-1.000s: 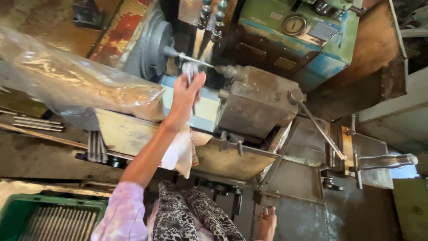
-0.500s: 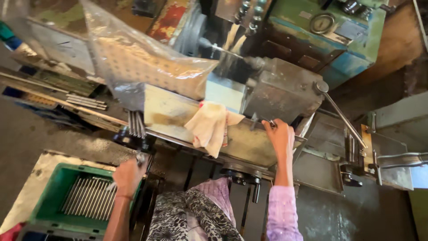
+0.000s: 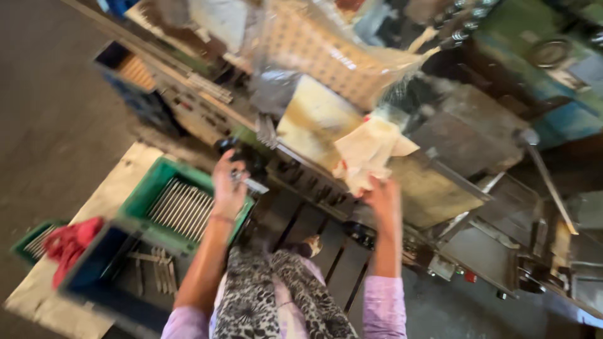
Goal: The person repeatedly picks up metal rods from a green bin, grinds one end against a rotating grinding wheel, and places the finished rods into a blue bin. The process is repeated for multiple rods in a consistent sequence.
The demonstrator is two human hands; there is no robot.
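The view is blurred by motion. My left hand (image 3: pixel 229 185) is raised above a green crate (image 3: pixel 146 194) full of grey metal rods (image 3: pixel 181 208); its fingers are closed around a short metal rod (image 3: pixel 253 184). My right hand (image 3: pixel 383 196) reaches up to the lower end of a pale cloth (image 3: pixel 367 149) draped over the front edge of the lathe's metal tray (image 3: pixel 433 194), and seems to grip it. A patterned garment and lilac sleeves fill the bottom of the frame.
A clear plastic sheet (image 3: pixel 326 56) hangs over the lathe's left part. The green machine body (image 3: pixel 559 69) is at the top right, with a long lever (image 3: pixel 549 182) below it. A blue crate (image 3: pixel 103 273) and a red rag (image 3: pixel 70 242) sit at the lower left.
My left hand rose from the green crate with a rod in it. My right hand moved left from the tray edge to the cloth. The view swung left and down.
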